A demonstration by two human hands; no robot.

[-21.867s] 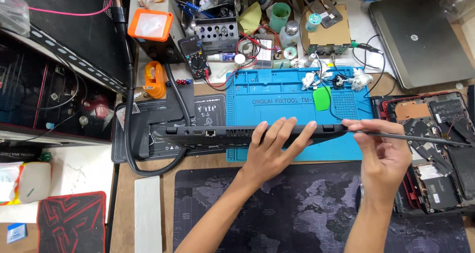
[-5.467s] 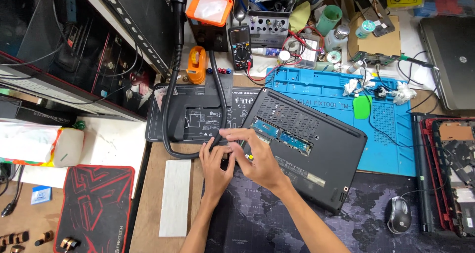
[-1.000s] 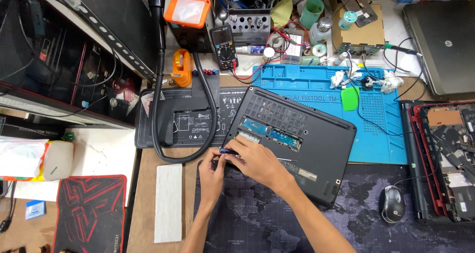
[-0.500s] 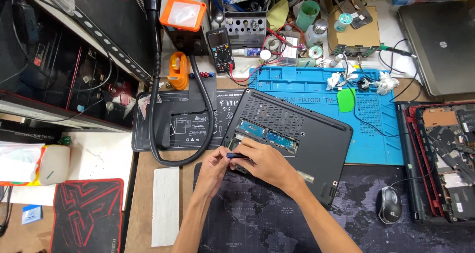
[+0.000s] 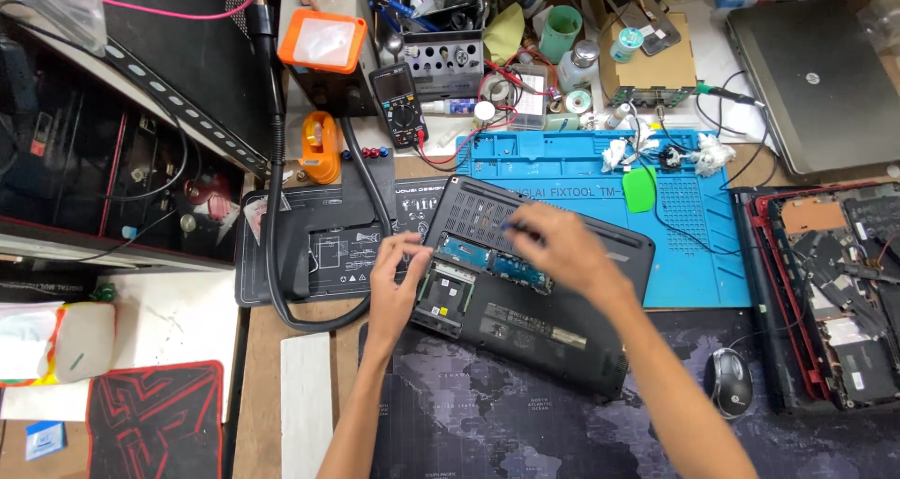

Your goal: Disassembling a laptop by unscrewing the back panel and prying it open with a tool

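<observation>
Far left of counter (image 5: 309, 413): red-and-black mat (image 5: 155, 423), a white strip (image 5: 307, 395) beside it. Black hose (image 5: 281, 207) loops over a dark printed mat (image 5: 319, 254) just left of the work. Left hand (image 5: 398, 287) rests at the left edge of the upturned black laptop (image 5: 544, 329), fingers loosely curled, partly open, touching the open bay; nothing clearly held. Laptop lies tilted, base up, partly on the blue repair mat (image 5: 694, 217), partly on the dark map-print desk pad (image 5: 487, 413). Right hand (image 5: 562, 249) over the laptop's vent area, motion-blurred, fingers pinched on a thin dark tool (image 5: 511, 226); grip detail hard to tell. Behind: one orange-topped box (image 5: 323, 43), one multimeter (image 5: 396, 99), one green cup (image 5: 561, 31). Right: one mouse (image 5: 728, 381), one opened red-rimmed laptop (image 5: 834, 291), one closed grey laptop (image 5: 816, 67). Three laptops total.
</observation>
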